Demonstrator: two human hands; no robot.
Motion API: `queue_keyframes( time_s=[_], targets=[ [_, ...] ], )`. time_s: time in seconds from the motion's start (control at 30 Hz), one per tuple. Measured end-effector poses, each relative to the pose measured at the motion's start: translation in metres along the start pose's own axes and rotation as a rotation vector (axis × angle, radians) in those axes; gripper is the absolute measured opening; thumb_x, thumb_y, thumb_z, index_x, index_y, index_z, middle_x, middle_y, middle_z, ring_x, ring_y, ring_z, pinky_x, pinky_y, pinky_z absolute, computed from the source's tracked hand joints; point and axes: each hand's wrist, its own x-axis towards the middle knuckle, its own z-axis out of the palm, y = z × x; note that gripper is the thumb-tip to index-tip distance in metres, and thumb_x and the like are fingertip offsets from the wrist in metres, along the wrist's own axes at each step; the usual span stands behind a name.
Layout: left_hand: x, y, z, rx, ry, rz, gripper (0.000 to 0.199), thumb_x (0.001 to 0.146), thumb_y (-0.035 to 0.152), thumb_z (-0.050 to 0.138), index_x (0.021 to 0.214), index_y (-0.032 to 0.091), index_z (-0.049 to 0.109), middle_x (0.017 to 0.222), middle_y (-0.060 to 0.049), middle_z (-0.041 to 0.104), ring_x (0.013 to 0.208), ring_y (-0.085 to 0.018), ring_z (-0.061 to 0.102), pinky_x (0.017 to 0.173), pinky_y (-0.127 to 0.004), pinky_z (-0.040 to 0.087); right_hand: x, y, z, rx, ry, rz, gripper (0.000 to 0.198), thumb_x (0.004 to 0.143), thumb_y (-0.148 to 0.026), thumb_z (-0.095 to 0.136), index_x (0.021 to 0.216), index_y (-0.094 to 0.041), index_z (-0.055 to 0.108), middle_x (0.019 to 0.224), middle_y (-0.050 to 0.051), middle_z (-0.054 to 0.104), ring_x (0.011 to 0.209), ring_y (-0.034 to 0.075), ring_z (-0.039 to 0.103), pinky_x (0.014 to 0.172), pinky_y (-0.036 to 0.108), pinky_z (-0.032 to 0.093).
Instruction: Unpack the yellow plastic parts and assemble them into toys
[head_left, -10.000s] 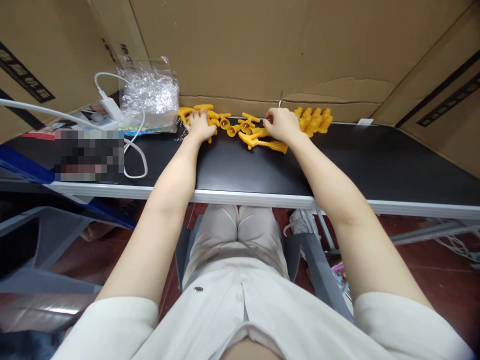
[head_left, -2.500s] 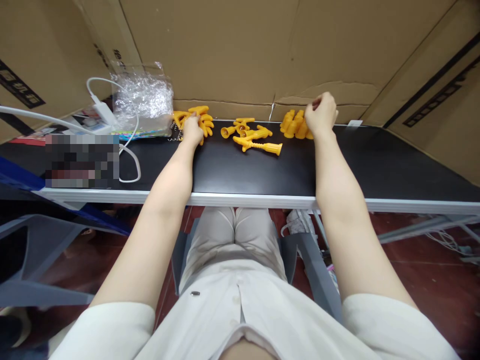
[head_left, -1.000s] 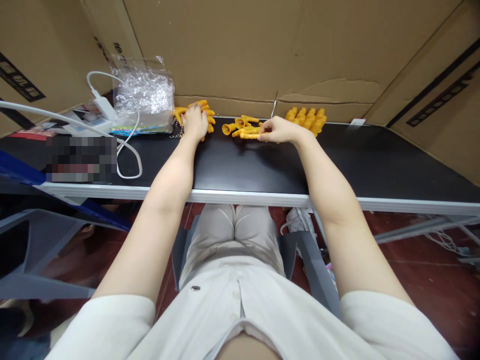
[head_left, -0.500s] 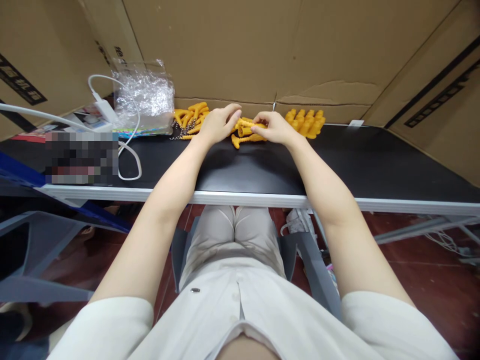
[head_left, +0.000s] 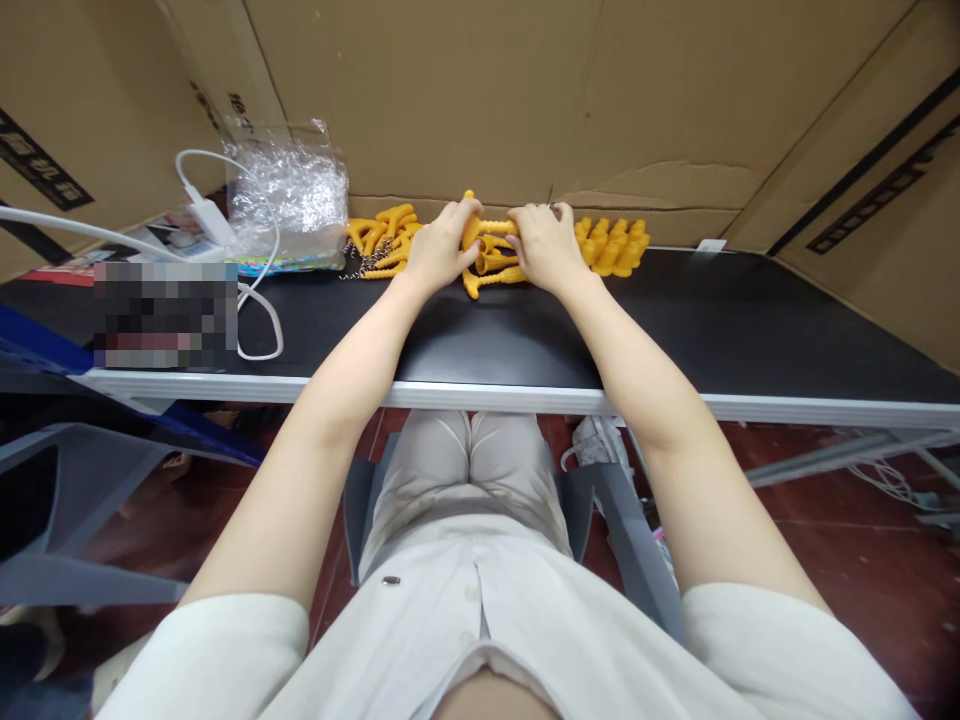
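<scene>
An orange-yellow T-shaped plastic piece with a ribbed stem (head_left: 496, 228) spans the gap between my hands. My left hand (head_left: 436, 248) pinches its crosswise head between fingers and thumb. My right hand (head_left: 551, 245) is closed on the far end of its stem, which the fingers hide. A thin metal point (head_left: 551, 194) shows just behind my right fingers; what it belongs to I cannot tell. Below the held piece, more orange-yellow pieces (head_left: 495, 275) lie on the black tabletop (head_left: 502, 345), one with a hooked end.
Left of my hands is a pile of orange-yellow pieces (head_left: 390, 222) with metal spirals (head_left: 366, 262). Upright orange-yellow pieces (head_left: 615, 246) stand in rows at right. A clear plastic bag (head_left: 289, 200), a white cable (head_left: 262, 355) and cardboard walls (head_left: 465, 90) surround the work.
My left hand has closed on the head of the T-shaped piece, now raised across the others. My right hand has turned and shifted slightly away from me, gripping the stem's end.
</scene>
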Motion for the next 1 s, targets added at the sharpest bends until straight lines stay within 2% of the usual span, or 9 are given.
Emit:
queue_keyframes(
  time_s=[0.2, 0.33, 0.5, 0.6, 0.73, 0.9, 1.0],
  targets=[
    [0.002, 0.0, 0.001, -0.053, -0.022, -0.002, 0.051, 0.082, 0.021, 0.067, 0.132, 0.028, 0.06, 0.13, -0.01, 0.07, 0.124, -0.032, 0.068, 0.114, -0.049, 0.051, 0.002, 0.002, -0.002, -0.009, 0.047, -0.022, 0.046, 0.112, -0.035, 0.028, 0.139, -0.016, 0.062, 0.131, 0.018, 0.067, 0.131, 0.039, 0.057, 0.121, 0.067, 0.026],
    [0.007, -0.011, 0.011, -0.121, -0.016, -0.031, 0.049, 0.083, 0.021, 0.068, 0.13, 0.028, 0.061, 0.11, -0.007, 0.072, 0.114, -0.03, 0.072, 0.11, -0.051, 0.055, 0.002, -0.001, -0.006, -0.01, 0.088, -0.015, 0.043, 0.114, -0.041, 0.031, 0.132, -0.018, 0.063, 0.126, 0.014, 0.07, 0.13, 0.038, 0.057, 0.119, 0.066, 0.028],
    [0.009, -0.014, 0.017, -0.188, -0.025, -0.074, 0.037, 0.087, 0.024, 0.064, 0.124, 0.027, 0.064, 0.093, -0.003, 0.069, 0.105, -0.028, 0.074, 0.102, -0.053, 0.058, 0.002, 0.0, -0.007, -0.054, 0.128, -0.014, 0.047, 0.114, -0.036, 0.023, 0.132, -0.018, 0.063, 0.13, 0.015, 0.067, 0.132, 0.037, 0.057, 0.119, 0.062, 0.029],
    [0.005, -0.005, 0.01, -0.11, -0.011, -0.087, 0.036, 0.083, 0.024, 0.066, 0.119, 0.026, 0.065, 0.093, -0.004, 0.071, 0.106, -0.03, 0.074, 0.102, -0.05, 0.057, 0.002, 0.006, -0.002, -0.04, 0.054, -0.048, 0.045, 0.112, -0.035, 0.031, 0.138, -0.013, 0.06, 0.133, 0.019, 0.066, 0.13, 0.037, 0.058, 0.118, 0.056, 0.033],
    [0.0, 0.004, 0.002, -0.011, 0.007, -0.066, 0.038, 0.08, 0.025, 0.069, 0.117, 0.027, 0.066, 0.107, -0.008, 0.076, 0.118, -0.034, 0.072, 0.104, -0.046, 0.055, 0.001, 0.012, 0.008, 0.004, -0.043, -0.098, 0.045, 0.11, -0.035, 0.039, 0.143, -0.009, 0.055, 0.137, 0.023, 0.064, 0.131, 0.038, 0.058, 0.112, 0.051, 0.037],
    [0.0, -0.002, 0.004, -0.013, 0.011, -0.033, 0.04, 0.082, 0.025, 0.067, 0.122, 0.028, 0.065, 0.107, -0.006, 0.078, 0.118, -0.031, 0.072, 0.104, -0.043, 0.054, 0.001, 0.007, 0.004, -0.032, -0.055, -0.046, 0.036, 0.108, -0.023, 0.044, 0.138, -0.01, 0.059, 0.139, 0.021, 0.064, 0.134, 0.036, 0.057, 0.116, 0.05, 0.034],
    [0.001, -0.004, 0.006, -0.042, 0.005, -0.034, 0.038, 0.082, 0.022, 0.067, 0.119, 0.027, 0.066, 0.1, -0.005, 0.076, 0.115, -0.03, 0.072, 0.105, -0.045, 0.053, 0.001, 0.004, -0.002, -0.043, -0.037, -0.038, 0.033, 0.109, -0.026, 0.045, 0.134, -0.011, 0.06, 0.138, 0.02, 0.065, 0.133, 0.036, 0.057, 0.117, 0.051, 0.033]
  ],
)
